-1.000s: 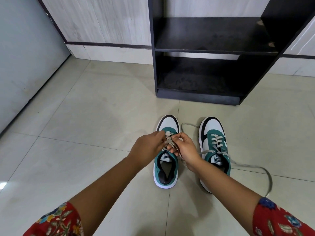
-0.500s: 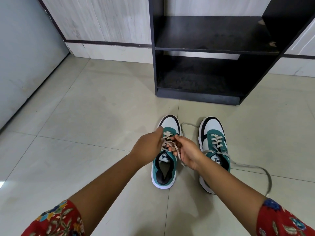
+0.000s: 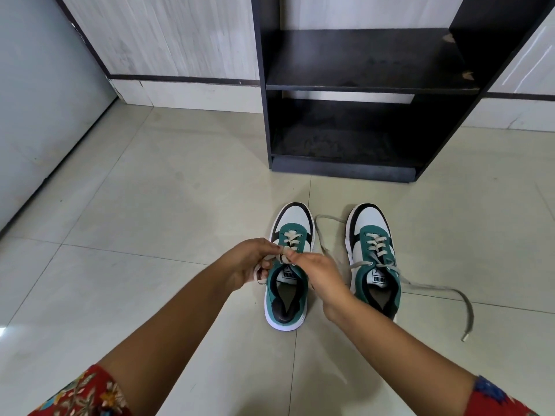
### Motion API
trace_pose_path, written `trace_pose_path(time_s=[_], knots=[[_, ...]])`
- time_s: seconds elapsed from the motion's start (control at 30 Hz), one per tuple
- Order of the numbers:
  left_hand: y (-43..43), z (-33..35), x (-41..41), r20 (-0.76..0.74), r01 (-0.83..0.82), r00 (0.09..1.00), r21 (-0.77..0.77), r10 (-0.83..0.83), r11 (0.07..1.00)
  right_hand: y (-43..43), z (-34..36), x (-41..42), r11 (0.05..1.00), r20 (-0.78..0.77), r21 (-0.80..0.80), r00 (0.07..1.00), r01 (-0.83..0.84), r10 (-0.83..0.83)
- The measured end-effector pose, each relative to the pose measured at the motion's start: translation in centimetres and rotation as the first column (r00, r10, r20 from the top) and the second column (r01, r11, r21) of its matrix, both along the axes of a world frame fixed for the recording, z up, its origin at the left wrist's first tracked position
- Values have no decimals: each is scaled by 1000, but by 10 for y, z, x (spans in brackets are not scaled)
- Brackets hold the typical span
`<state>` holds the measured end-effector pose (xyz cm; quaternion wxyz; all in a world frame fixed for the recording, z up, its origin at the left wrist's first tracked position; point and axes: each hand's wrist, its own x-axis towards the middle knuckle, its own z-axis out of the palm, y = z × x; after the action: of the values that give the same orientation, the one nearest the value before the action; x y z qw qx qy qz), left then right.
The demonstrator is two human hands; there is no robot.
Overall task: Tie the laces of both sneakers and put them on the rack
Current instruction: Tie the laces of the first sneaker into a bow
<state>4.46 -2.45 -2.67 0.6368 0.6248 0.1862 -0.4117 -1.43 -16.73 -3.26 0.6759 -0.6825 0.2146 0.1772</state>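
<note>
Two green, white and black sneakers stand side by side on the tiled floor, toes toward the rack. Over the left sneaker my left hand and my right hand meet above the tongue, each pinching part of its grey lace. A loop of that lace hangs below my left hand. The right sneaker has loose laces; one end trails far right across the floor, the other curls between the shoes. The black rack stands just beyond, both shelves bare.
A grey door or panel runs along the left side. Pale wood-look wall panels with a dark strip stand behind the rack. Floor tiles stretch to the left and right of the shoes.
My hands have stayed over the left sneaker, working its lace; a lace loop now shows under my left hand. The left sneaker shifted slightly. The right sneaker and its trailing laces have not moved.
</note>
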Motion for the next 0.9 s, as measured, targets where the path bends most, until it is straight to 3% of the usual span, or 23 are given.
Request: trace_pose_path(time_s=[0.07, 0.2, 0.27, 0.37, 0.53, 0.63, 0.73, 0.8, 0.87, 0.9], knots=[[0, 1, -3, 90, 14, 996, 84, -21, 996, -1, 3, 1, 973, -105, 197, 989, 120, -100], [3, 2, -5, 207, 9, 977, 157, -42, 987, -8, 2, 2, 957, -150, 240, 980, 162, -128], [4, 0, -7, 158, -20, 987, 110, 2, 994, -11, -2, 4, 958, -179, 253, 979, 138, -94], [9, -6, -8, -29, -147, 989, -26, 146, 989, -20, -7, 3, 940, -210, 301, 973, 158, -96], [24, -17, -7, -148, -306, 942, -19, 300, 952, -42, -15, -6, 921, -245, 284, 949, 267, -199], [24, -22, -9, -237, -338, 926, -165, 295, 927, -43, -16, -7, 860, -207, 430, 957, 275, -203], [15, -20, -11, -287, -393, 905, -272, 315, 878, -37, -13, -3, 727, -200, 620, 956, 294, -216], [11, -19, -9, -121, -299, 952, -150, 283, 942, -36, -9, 3, 805, -164, 541, 969, 246, -186], [8, -18, -7, 111, -195, 976, 55, 188, 979, -36, -6, 9, 955, -54, 259, 990, 141, -132], [7, -18, -5, 187, -191, 968, 122, 167, 974, -37, -6, 11, 988, 14, 117, 994, 105, -108]])
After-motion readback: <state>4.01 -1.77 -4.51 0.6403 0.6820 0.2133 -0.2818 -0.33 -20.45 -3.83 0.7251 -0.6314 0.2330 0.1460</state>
